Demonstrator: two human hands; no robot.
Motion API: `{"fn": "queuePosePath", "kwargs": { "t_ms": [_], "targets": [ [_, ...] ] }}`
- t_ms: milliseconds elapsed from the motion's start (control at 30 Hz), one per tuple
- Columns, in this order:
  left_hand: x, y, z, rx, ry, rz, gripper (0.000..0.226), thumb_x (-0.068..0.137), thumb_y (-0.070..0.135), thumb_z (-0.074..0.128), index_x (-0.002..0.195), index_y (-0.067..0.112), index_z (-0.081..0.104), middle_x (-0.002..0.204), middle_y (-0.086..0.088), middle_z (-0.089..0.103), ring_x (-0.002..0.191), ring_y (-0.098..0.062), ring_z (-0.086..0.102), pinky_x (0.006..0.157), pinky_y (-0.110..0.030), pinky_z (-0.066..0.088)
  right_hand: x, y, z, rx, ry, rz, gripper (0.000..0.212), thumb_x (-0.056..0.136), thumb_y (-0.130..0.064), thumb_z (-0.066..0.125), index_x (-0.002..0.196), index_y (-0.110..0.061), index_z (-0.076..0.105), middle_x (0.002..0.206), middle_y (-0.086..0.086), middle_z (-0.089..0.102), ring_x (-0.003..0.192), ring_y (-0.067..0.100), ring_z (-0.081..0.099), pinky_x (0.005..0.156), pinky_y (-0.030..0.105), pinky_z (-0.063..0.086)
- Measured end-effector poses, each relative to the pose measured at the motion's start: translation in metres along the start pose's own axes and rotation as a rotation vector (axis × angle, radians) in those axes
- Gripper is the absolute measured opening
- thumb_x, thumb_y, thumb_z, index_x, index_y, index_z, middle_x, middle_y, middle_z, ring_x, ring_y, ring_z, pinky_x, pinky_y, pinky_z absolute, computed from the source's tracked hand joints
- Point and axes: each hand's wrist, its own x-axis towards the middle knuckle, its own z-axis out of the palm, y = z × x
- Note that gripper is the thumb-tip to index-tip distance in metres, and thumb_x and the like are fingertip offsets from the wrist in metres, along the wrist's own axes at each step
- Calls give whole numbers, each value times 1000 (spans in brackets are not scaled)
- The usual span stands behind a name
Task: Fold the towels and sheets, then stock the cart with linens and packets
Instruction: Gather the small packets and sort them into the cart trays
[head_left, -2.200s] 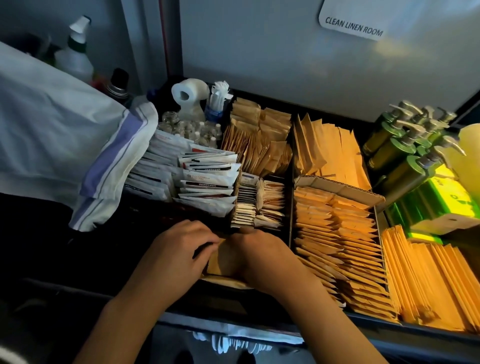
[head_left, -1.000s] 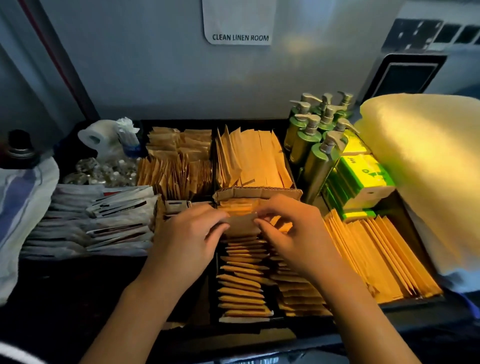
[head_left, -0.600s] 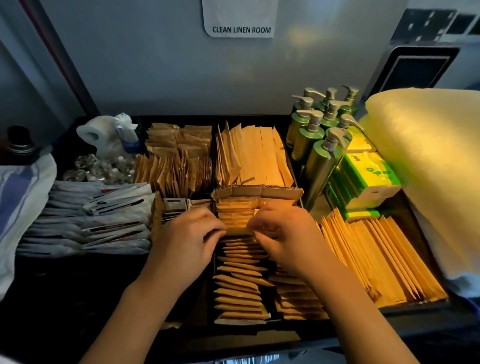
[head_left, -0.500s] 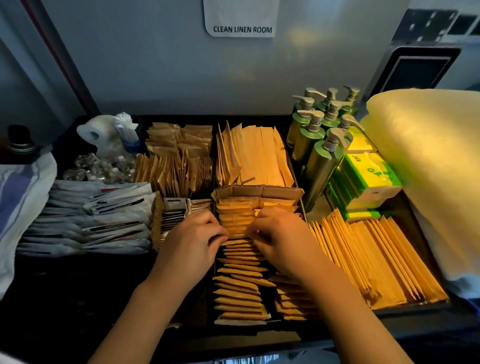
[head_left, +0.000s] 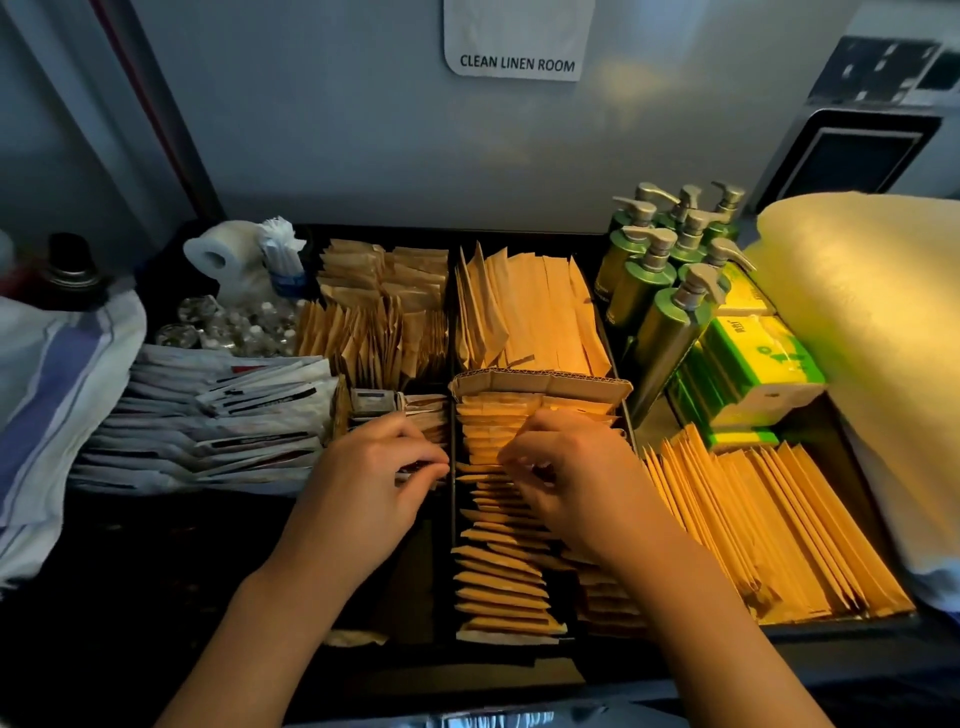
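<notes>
A black cart tray holds rows of packets. Small brown packets stand in a cardboard box at the middle. My right hand rests on that row with fingers curled down, and nothing shows in it. My left hand is just left of it, over the divider, fingertips on a stack of small dark-and-white packets; whether it pinches one is unclear. A folded yellow towel lies at the right edge. A white cloth with blue stripes hangs at the left.
White sachets fill the left compartment and larger brown envelopes the right one. Green pump bottles and green tissue packs stand at the back right. A toilet roll and small bottles sit at the back left.
Both hands brought one brown packet from the near left to the middle row and pushed it in. Since then they have drawn slightly apart, the left hand shifting left.
</notes>
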Motion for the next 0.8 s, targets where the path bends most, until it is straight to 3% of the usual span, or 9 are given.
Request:
{"fn": "queuePosePath", "kwargs": {
  "t_ms": [200,467,567,667,800],
  "targets": [
    [-43,-33,-37,-16,60,-21,13,84,22,80,96,29,81,93,21,65,89,-4,66,76,-28,55,3,-59,22,94,-131,-236,21,94,-39,69,113,-32,74,109,-14,63,102,5,57,87,33,53],
    [-96,-63,-51,-86,62,-71,14,84,23,81,97,29,80,96,22,62,91,-3,67,79,-16,51,9,-101,60,112,-400,-338,49,83,-63,72,121,-32,71,115,-18,63,101,3,59,85,31,54],
    [-108,-70,-56,-98,34,-91,14,85,22,81,98,27,81,96,21,63,92,-3,67,80,-17,52,12,-107,69,80,-447,-331,40,86,-54,72,118,-31,72,114,-14,64,99,9,61,83,35,55],
    [-115,-71,-60,-108,4,-116,15,86,24,81,101,28,80,99,21,63,96,-3,66,82,-20,52,14,-111,74,10,-440,-324,21,88,-39,67,106,-29,73,100,-10,66,90,12,59,78,39,54],
    [-114,-69,-65,-129,-14,-112,20,87,30,80,107,31,78,103,22,64,102,-3,65,87,-17,50,12,-110,68,54,-351,-294,19,88,-35,65,104,-28,73,96,-10,67,87,10,60,77,39,53]
  ]
}}
